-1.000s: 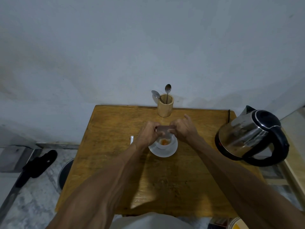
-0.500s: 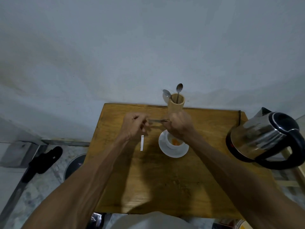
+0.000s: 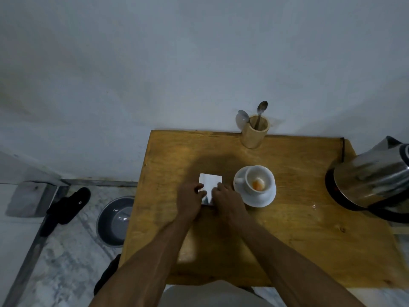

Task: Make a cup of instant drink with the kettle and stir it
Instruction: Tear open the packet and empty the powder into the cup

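A white cup (image 3: 257, 180) with orange powder at its bottom stands on a white saucer (image 3: 263, 198) on the wooden table (image 3: 298, 240). Just left of it lies an empty silvery-white sachet (image 3: 210, 186) flat on the table. My left hand (image 3: 190, 200) and my right hand (image 3: 225, 199) both rest on the sachet's near end, fingers curled on it. A steel kettle (image 3: 371, 182) with a black handle stands at the table's right edge. A wooden holder (image 3: 254, 134) with two spoons (image 3: 261, 109) is at the back edge.
A white wall rises right behind the table. On the marble floor to the left sit a grey metal bowl (image 3: 115, 220) and a black sandal (image 3: 66, 207). Bare wood lies in front of the cup and between cup and kettle.
Both hands held the sachet over the cup, then carried it left and down; it now lies flat on the table beside the saucer. The head view has shifted left.
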